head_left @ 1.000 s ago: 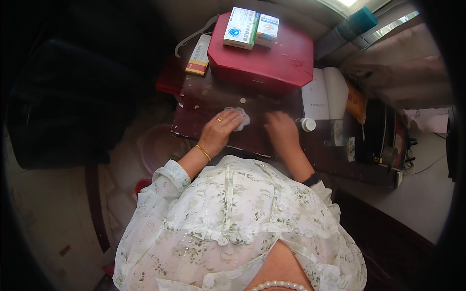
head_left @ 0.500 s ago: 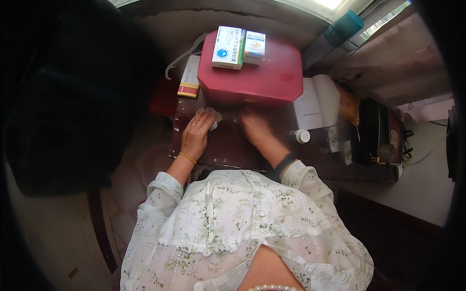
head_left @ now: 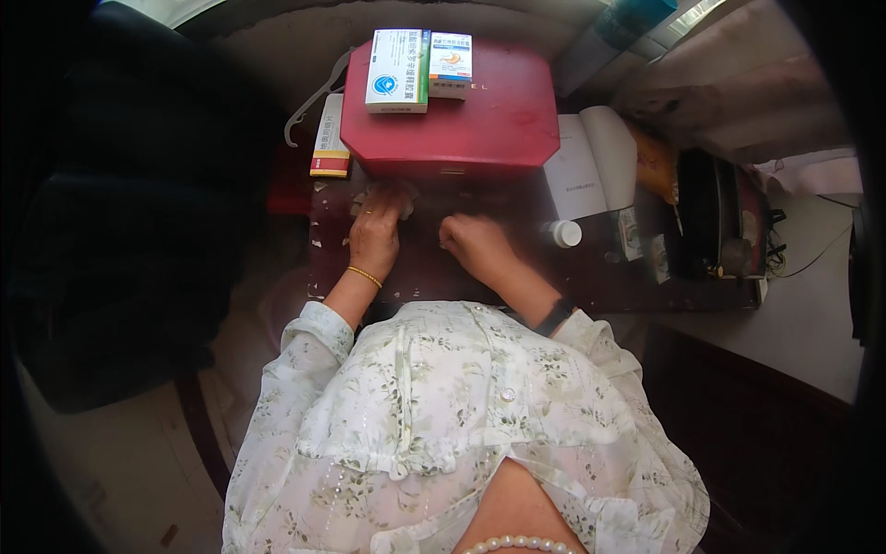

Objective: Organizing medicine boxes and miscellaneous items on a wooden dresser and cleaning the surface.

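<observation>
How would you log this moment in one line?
left hand: on white wad | right hand: curled, over table | beyond: red case | rightward: white bottle

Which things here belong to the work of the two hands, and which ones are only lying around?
Apparently in use:
- pale crumpled item, under the left hand
- anything in the curled right hand; I cannot tell

Apparently just lying about:
- red box
- larger carton and smaller carton on it
- yellow-banded carton
- open booklet
- white-topped bottle, untouched
</observation>
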Tool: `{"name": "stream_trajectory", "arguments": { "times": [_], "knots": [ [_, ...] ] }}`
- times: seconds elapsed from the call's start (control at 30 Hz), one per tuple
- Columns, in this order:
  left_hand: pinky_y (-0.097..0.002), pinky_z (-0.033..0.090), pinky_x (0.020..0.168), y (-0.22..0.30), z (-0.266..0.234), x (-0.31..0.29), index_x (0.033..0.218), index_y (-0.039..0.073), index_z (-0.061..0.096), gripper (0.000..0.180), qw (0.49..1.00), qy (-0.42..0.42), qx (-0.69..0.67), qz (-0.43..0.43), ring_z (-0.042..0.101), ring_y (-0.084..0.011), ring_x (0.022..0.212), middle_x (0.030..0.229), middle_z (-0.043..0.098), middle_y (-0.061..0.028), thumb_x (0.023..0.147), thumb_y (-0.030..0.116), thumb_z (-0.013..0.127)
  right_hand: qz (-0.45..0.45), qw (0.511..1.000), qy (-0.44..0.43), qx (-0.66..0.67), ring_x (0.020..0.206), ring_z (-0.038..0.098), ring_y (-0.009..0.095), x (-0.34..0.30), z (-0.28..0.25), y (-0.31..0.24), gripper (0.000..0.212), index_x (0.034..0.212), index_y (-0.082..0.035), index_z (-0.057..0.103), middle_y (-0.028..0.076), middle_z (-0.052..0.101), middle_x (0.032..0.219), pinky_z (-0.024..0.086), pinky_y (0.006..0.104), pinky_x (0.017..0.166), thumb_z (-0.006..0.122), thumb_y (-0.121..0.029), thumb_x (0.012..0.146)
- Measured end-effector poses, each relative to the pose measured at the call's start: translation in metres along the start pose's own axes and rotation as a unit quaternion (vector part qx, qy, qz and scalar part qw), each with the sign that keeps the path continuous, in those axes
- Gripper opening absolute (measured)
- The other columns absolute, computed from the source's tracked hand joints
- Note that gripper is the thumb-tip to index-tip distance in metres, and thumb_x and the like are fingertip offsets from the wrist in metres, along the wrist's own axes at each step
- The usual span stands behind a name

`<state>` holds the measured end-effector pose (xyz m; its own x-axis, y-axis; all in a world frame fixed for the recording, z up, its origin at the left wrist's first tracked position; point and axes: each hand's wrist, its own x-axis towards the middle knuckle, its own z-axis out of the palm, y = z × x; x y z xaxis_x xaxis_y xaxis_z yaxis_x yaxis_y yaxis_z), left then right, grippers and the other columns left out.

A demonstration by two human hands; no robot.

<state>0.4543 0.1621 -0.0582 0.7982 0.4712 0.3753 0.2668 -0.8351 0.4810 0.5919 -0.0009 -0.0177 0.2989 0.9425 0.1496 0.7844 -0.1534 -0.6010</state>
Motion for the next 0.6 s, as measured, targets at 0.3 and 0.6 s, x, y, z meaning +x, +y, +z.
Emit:
{"name": "stream_trajectory", "arguments": {
  "times": [0.3, 0.6],
  "knots": [
    [-0.0455, 0.039, 0.113, 0.068, 0.038, -0.01, 0.131, 0.004, 0.058, 0.049, 0.967, -0.121, -0.083, 0.211, 0.049, -0.0355, 0.132, 0.139, 0.053, -0.0179, 0.082, 0.006, 0.059, 0.109, 0.973, 0.149, 0.137, 0.073, 0.063, 0.023, -0.02, -0.069, -0.025, 0.014, 0.091, -0.004, 0.063, 0.007, 0.065, 0.084, 0.05, 0.0322, 0.067, 0.072, -0.003, 0.081],
    [-0.0394, 0.044, 0.11, 0.074, 0.024, -0.017, 0.13, 0.011, 0.061, 0.042, 0.898, -0.223, -0.212, 0.313, 0.053, -0.0277, 0.131, 0.138, 0.058, -0.0093, 0.088, 0.014, 0.057, 0.061, 0.971, 0.168, 0.157, 0.071, 0.067, 0.016, 0.05, -0.089, -0.041, 0.011, 0.094, -0.001, 0.063, 0.009, 0.069, 0.083, 0.052, 0.0272, 0.066, 0.07, -0.002, 0.086]
  ]
}}
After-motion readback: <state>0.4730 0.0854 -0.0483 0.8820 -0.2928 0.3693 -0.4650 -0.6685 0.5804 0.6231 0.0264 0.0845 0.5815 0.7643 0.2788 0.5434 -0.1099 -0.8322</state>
